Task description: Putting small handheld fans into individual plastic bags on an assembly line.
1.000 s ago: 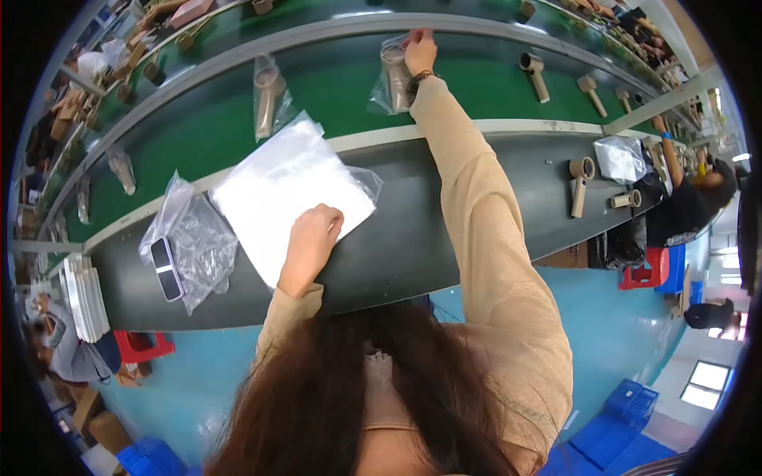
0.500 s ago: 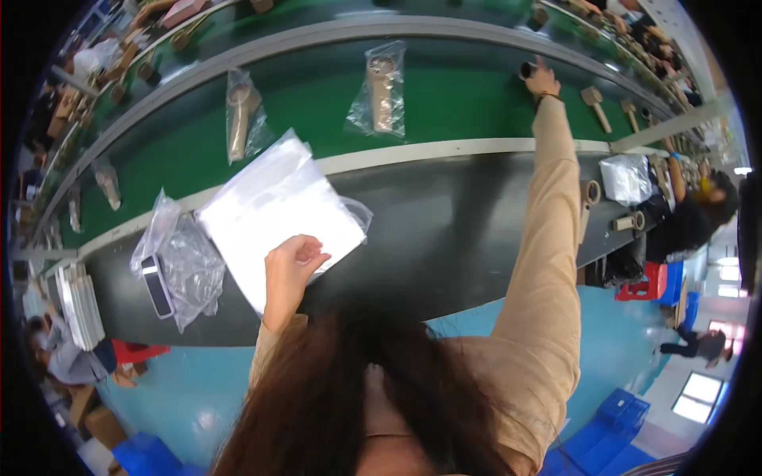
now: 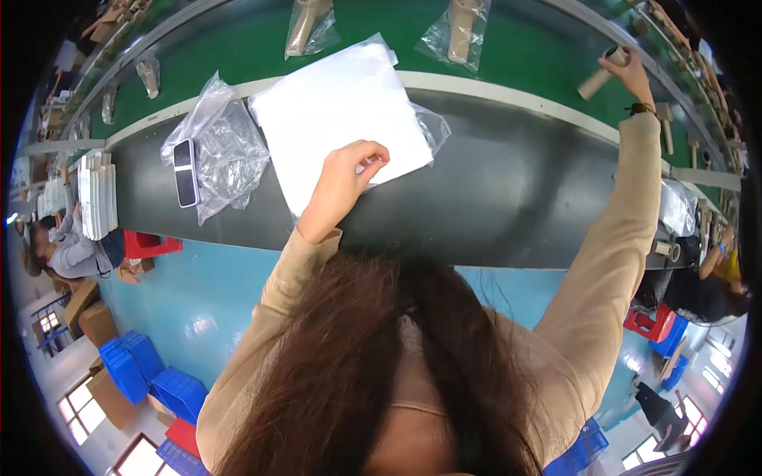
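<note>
Over the green conveyor at the far right, my right hand (image 3: 633, 78) is closed around a beige handheld fan (image 3: 592, 84) with a round, dark-centred head. My left hand (image 3: 343, 184) has its fingers curled in a pinch at the near edge of a stack of thin white sheets or bags (image 3: 333, 99). Whatever lies between those fingertips, if anything, is too small to tell. A clear bag (image 3: 432, 131) sticks out from the stack's right side. Two bagged beige fans, one on the left (image 3: 304, 28) and one on the right (image 3: 461, 32), lie on the belt beyond the stack.
Left of the stack are crumpled clear bags (image 3: 230, 151) and a phone (image 3: 186, 173). Another beige fan (image 3: 665, 127) lies beside my right wrist. A clear bag pile (image 3: 677, 208) sits at the bench's right end. White bundles (image 3: 97, 194) stand at its left. Co-workers sit on both sides.
The view has shifted, so the bench appears higher. My right hand has gripped the fan and tilted it over the belt. My left fingers have curled closer together at the stack's edge.
</note>
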Action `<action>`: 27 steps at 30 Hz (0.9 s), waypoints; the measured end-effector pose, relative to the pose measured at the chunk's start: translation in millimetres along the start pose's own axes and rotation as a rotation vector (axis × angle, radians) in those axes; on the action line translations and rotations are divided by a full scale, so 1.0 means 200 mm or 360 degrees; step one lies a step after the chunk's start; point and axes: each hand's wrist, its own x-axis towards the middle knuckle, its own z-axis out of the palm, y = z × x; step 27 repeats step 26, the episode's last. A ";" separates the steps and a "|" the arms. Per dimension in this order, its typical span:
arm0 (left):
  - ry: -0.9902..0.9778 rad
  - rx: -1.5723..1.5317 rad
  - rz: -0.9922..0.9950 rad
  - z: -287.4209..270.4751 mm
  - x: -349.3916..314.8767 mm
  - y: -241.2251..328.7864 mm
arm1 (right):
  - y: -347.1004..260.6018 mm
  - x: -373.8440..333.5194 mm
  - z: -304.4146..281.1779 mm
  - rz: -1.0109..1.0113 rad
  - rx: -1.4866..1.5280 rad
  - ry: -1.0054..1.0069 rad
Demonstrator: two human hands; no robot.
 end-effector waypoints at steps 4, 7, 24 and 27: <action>0.0072 -0.0056 -0.0028 0.02 -0.01 -0.01 | -0.39 -0.33 -0.07 0.0408 0.0962 -0.0260; 0.0166 -0.0038 0.0143 0.04 0.00 0.01 | -0.70 -0.71 -0.04 0.0834 0.2036 -0.0221; 0.0380 0.0173 0.0316 0.14 -0.04 -0.02 | -1.86 -1.71 0.06 0.0667 0.1899 0.0522; 0.0384 0.0199 0.0373 0.15 -0.03 -0.04 | -1.91 -1.72 0.08 0.0557 0.1626 0.0493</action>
